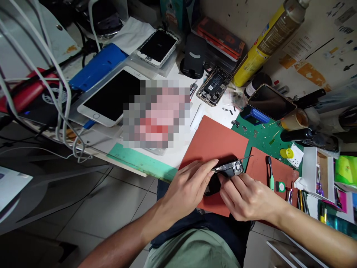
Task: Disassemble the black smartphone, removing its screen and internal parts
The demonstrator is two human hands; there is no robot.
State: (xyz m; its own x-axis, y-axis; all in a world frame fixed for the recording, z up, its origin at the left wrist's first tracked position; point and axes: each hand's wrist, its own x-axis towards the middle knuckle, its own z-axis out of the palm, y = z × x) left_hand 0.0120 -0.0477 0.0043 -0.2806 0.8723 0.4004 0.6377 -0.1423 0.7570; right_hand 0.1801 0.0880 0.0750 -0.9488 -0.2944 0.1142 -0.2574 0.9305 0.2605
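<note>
An opened phone (228,169) with its inner boards and battery area bared lies between my hands, over a reddish-brown mat (214,139). My left hand (189,180) grips its left side, fingers stretched along the upper edge. At the lower right edge, my right hand (245,195) is closed, its fingertips curled against the phone. Whether those fingertips pinch some small part is hidden. A thin dark strip sticks out past the phone's upper right corner; its kind is unclear.
Behind the mat lies another opened phone (214,86) beside a yellow spray can (267,41). A white tablet (111,95) rests at left, near a blurred-out pinkish area. A toothbrush (269,173) and small tools lie at right. Small parts dot a green cutting mat (258,130).
</note>
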